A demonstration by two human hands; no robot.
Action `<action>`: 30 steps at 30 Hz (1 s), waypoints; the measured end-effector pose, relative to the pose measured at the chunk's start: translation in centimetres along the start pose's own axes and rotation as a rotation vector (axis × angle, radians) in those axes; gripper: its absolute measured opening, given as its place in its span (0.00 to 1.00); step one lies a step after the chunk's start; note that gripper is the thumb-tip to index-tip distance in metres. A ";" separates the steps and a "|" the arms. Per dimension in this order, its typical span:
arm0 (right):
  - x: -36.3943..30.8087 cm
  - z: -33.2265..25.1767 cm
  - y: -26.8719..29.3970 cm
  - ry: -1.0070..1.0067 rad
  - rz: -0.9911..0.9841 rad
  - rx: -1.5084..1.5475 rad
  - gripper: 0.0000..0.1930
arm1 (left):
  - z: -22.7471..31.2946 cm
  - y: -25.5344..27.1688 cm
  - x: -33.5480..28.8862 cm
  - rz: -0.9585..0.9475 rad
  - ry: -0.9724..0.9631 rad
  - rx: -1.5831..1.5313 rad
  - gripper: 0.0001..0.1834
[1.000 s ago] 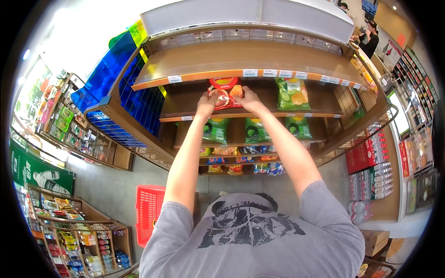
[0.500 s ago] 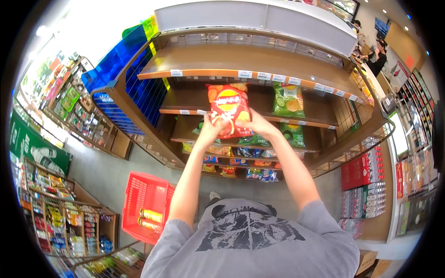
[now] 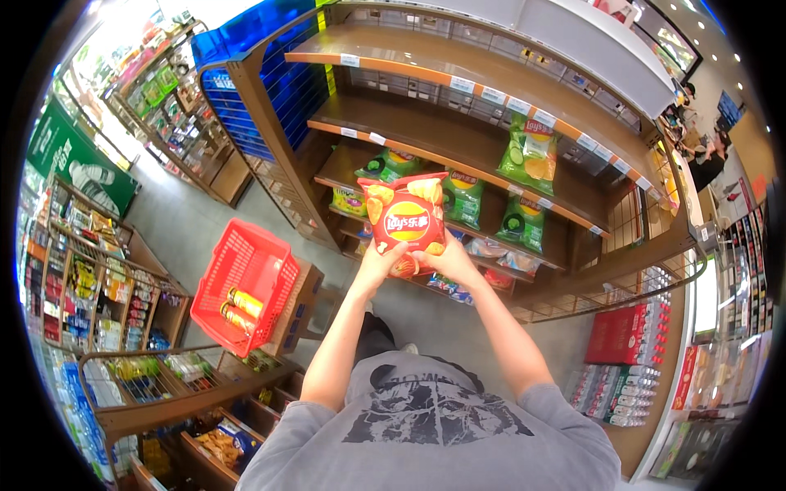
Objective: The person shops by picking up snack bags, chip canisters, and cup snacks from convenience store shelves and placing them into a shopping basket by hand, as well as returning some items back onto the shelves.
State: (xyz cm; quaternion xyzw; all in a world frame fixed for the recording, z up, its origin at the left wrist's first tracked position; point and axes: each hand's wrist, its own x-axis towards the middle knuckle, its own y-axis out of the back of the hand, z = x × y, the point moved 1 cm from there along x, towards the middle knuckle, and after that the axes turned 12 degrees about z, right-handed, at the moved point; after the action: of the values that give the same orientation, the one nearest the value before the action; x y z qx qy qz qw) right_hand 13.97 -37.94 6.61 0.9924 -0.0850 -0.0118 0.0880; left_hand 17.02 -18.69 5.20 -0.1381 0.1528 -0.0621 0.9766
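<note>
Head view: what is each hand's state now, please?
Left hand: holding the red potato-chip bag, lower left side.
Right hand: holding it too, lower right side.

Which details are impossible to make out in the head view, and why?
Head view:
Back of the red chip bag: faces away.
Most fingers of the left hand and right hand: behind the bag.
Labels on the yellow containers: too small.
Far-left rack: cut off by the dark rim.

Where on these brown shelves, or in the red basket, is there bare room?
The top shelf looks bare behind its price labels. The second shelf is bare from the left post to the upright green bag. The basket has room beyond its two yellow containers. Green bags crowd the third shelf behind the red bag.
</note>
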 end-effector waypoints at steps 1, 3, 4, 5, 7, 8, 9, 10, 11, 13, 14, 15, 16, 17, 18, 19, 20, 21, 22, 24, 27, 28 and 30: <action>-0.5 0.0 -0.2 0.014 -0.006 -0.032 0.42 | -0.3 -0.1 -0.7 0.016 0.001 -0.005 0.29; -1.0 -0.4 -0.3 0.000 -0.041 -0.022 0.43 | -0.8 0.1 -1.9 0.099 -0.080 -0.060 0.30; -1.1 -0.5 -0.5 -0.011 -0.058 -0.011 0.43 | -1.2 0.3 -2.2 0.120 -0.081 -0.061 0.30; -0.9 -0.2 -0.5 0.001 -0.072 -0.034 0.44 | -1.5 0.5 -2.3 0.132 -0.097 -0.059 0.30; -1.2 0.1 -1.6 -0.019 -0.123 -0.003 0.43 | -2.1 1.8 -3.0 0.154 -0.119 -0.044 0.30; -1.5 0.2 -2.4 -0.032 -0.156 0.017 0.42 | -2.4 2.6 -3.7 0.192 -0.110 -0.037 0.29; -1.8 0.3 -3.2 -0.034 -0.167 0.025 0.42 | -2.5 3.4 -4.1 0.204 -0.110 -0.031 0.29; -2.1 0.3 -4.3 -0.064 -0.193 0.073 0.41 | -2.6 4.4 -4.5 0.219 -0.100 -0.032 0.29; -2.4 0.4 -5.4 -0.094 -0.221 0.119 0.40 | -2.6 5.4 -4.9 0.235 -0.091 -0.035 0.29; -2.4 0.8 -7.6 -0.127 -0.246 0.197 0.38 | -2.4 6.8 -5.6 0.264 -0.104 -0.050 0.29; -2.3 1.0 -8.6 -0.115 -0.250 0.189 0.38 | -2.3 7.6 -5.9 0.280 -0.112 -0.061 0.30; -2.1 1.1 -9.7 -0.103 -0.264 0.183 0.38 | -2.0 8.4 -6.0 0.312 -0.122 -0.069 0.30; -2.1 0.8 -10.7 -0.103 -0.307 0.181 0.38 | -1.9 9.1 -6.4 0.342 -0.119 -0.086 0.30; -1.9 0.5 -11.3 -0.108 -0.286 0.128 0.36 | -1.8 9.6 -6.7 0.375 -0.117 -0.103 0.30; -1.9 0.4 -12.1 -0.113 -0.262 0.080 0.35 | -2.3 10.4 -6.5 0.413 -0.125 -0.128 0.30; -1.8 0.8 -13.1 -0.121 -0.277 0.125 0.32 | -2.4 11.0 -6.8 0.446 -0.099 -0.135 0.31; -1.4 1.2 -14.2 -0.126 -0.299 0.100 0.30 | -2.4 12.0 -6.8 0.451 -0.118 -0.138 0.32; -1.0 1.0 -15.2 -0.129 -0.310 0.070 0.29 | -2.5 13.0 -6.4 0.444 -0.136 -0.142 0.32; -1.5 -0.4 -16.5 -0.073 -0.298 0.027 0.29 | -2.7 14.4 -6.6 0.473 -0.128 -0.153 0.33; -1.6 1.5 -19.9 -0.061 -0.345 0.007 0.32 | -2.6 17.5 -7.4 0.517 -0.118 -0.149 0.33; -1.3 0.3 -24.2 -0.055 -0.371 -0.053 0.35 | -1.1 21.9 -7.5 0.512 -0.104 -0.104 0.35; -0.5 0.2 -25.2 -0.043 -0.378 -0.057 0.35 | 0.1 22.6 -7.3 0.513 -0.104 -0.122 0.34; 0.9 -0.5 -27.1 -0.028 -0.382 -0.069 0.35 | 1.4 23.6 -6.6 0.541 -0.126 -0.139 0.31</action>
State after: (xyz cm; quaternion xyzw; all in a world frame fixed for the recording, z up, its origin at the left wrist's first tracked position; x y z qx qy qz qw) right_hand 19.37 -11.67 2.27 0.9867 0.1040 -0.0450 0.1170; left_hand 13.09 5.24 1.49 -0.1625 0.1271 0.2200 0.9534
